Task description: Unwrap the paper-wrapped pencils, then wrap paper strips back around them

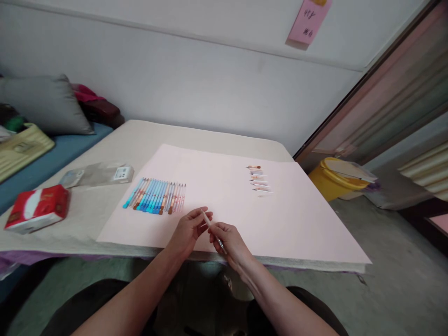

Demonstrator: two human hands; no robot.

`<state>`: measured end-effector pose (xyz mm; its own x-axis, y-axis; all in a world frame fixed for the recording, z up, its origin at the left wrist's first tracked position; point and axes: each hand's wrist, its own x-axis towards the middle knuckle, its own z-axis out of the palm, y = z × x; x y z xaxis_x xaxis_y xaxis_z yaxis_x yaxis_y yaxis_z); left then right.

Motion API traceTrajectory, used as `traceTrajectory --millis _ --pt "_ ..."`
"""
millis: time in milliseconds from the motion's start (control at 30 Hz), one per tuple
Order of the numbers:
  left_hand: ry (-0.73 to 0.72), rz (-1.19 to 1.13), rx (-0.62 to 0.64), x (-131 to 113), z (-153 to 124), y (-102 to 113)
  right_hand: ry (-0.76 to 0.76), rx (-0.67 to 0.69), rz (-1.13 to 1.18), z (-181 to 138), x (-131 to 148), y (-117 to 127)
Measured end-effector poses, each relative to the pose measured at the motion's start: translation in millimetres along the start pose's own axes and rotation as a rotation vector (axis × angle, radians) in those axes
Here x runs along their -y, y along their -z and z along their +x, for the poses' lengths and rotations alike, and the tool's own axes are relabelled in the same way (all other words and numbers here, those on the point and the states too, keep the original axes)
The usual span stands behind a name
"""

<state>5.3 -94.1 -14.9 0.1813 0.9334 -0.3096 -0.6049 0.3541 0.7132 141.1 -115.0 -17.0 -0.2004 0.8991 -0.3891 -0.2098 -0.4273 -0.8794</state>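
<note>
A slim whitish pen slants between my two hands over the front part of a pale pink sheet. My left hand pinches at its upper end with thumb and fingers. Around the lower part close the fingers of my right hand, and a darker, shiny end shows below them. To the left of my hands lies a tight row of pens in blue, brown, grey and pinkish colours. Several short, thin pieces with dark points, like pen refills or caps, lie in a column farther right.
A red tissue pack and a clear plastic wrapper with a white box-like end lie on the beige table cover at left. A grey cushion is beyond. To the right stands a yellow bin; a white wall rises behind.
</note>
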Motion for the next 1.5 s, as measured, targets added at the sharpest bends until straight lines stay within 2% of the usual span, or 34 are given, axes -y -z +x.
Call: traceTrajectory --millis 100,300,533,733,867,967,1167,1367,1500 --pt "-0.011 -0.012 0.017 -1.9 -1.4 -1.1 0.014 0.007 0.003 0.9 -0.7 1.4" --pt "-0.029 0.099 -0.112 -0.6 1.0 0.3 -0.006 0.008 -0.014 1.9 -2.5 2.3" --pt "0.034 -0.004 0.026 -0.8 -0.3 -0.6 -0.004 0.01 0.003 1.9 -0.2 3.7" --pt "-0.009 0.126 -0.099 0.7 2.8 2.5 0.003 0.017 -0.049 3.0 -2.1 4.2" --pt "0.044 0.075 -0.024 0.3 3.2 1.9 0.012 0.015 -0.038 3.8 -1.1 6.0" --pt "0.031 0.057 0.022 -0.4 2.0 1.0 0.003 0.018 -0.041 4.0 0.0 6.2" --pt "0.008 0.195 -0.058 1.4 2.7 3.2 0.001 0.035 -0.06 4.6 -3.2 7.3" --pt "0.035 0.051 0.024 0.9 2.2 2.2 0.012 0.028 -0.051 4.3 -2.5 7.8" --pt "-0.006 0.172 -0.045 1.5 2.5 3.1 -0.009 0.035 -0.066 3.5 -2.2 5.7"
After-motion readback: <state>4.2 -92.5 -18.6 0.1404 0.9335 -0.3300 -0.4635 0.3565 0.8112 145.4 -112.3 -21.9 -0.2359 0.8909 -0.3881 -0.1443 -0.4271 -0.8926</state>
